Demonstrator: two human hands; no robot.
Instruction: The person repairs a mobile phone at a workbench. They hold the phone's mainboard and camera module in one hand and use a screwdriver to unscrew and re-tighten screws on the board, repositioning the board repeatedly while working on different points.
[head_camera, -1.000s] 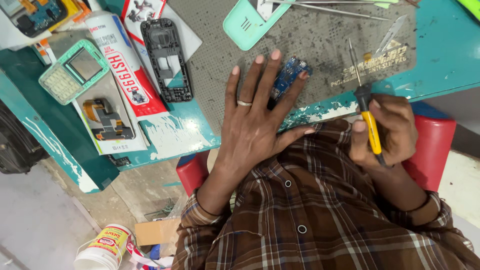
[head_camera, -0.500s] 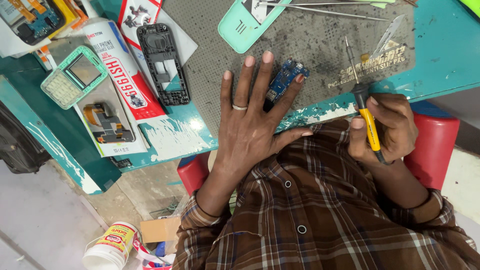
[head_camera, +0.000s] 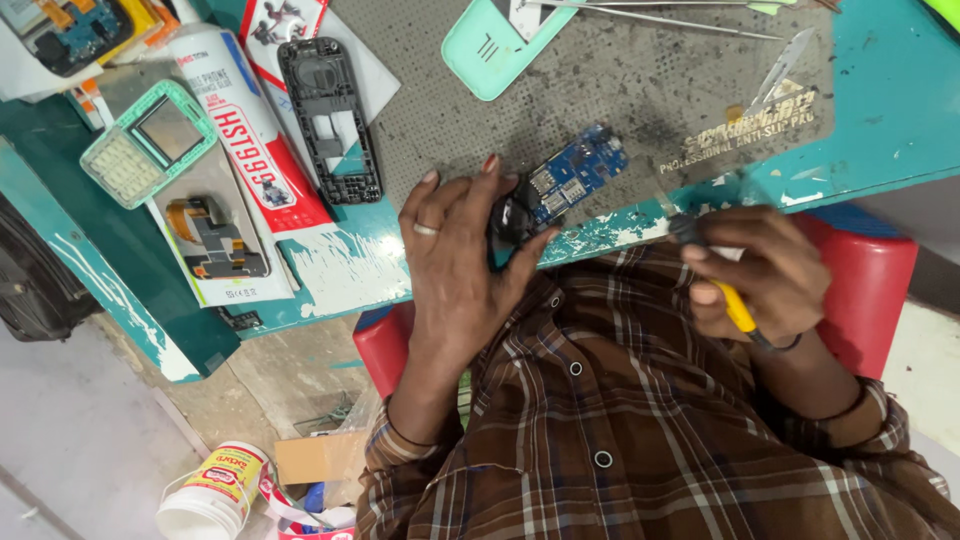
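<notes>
Teal workbench (head_camera: 880, 90) with chipped paint is filling the upper half of the frame, a grey perforated anti-slip mat (head_camera: 640, 80) lying across its centre.

Left hand (head_camera: 455, 260), ring on one finger, is closing its fingers and thumb around the near end of a blue circuit board (head_camera: 575, 180); a dark part sits in the grip at the board's lower end. Board is lying slantwise on the mat's lower edge, just above centre frame, far end pointing up-right.

Right hand (head_camera: 760, 270), centre right, is wrapping tight around a yellow-handled screwdriver (head_camera: 735, 305); the dark collar is showing near the thumb, the tip is blurred and cannot be made out. This hand is sitting at the table's near edge, apart from the board.

Outward, left of the left hand: black phone frame (head_camera: 330, 120) lying upright on the mat's left edge, touching a red-and-white printed packet (head_camera: 255, 130). Further left, mint-green keypad front (head_camera: 150, 145) resting on a card, another card with a small phone part (head_camera: 215, 240) below it. Mint-green back cover (head_camera: 495, 45) at top centre. Metal tweezers (head_camera: 660, 18) along the top edge.

Red stool (head_camera: 865, 290) is showing behind the plaid shirt (head_camera: 640, 430). White plastic tub (head_camera: 210, 495) is standing on the floor, lower left.
</notes>
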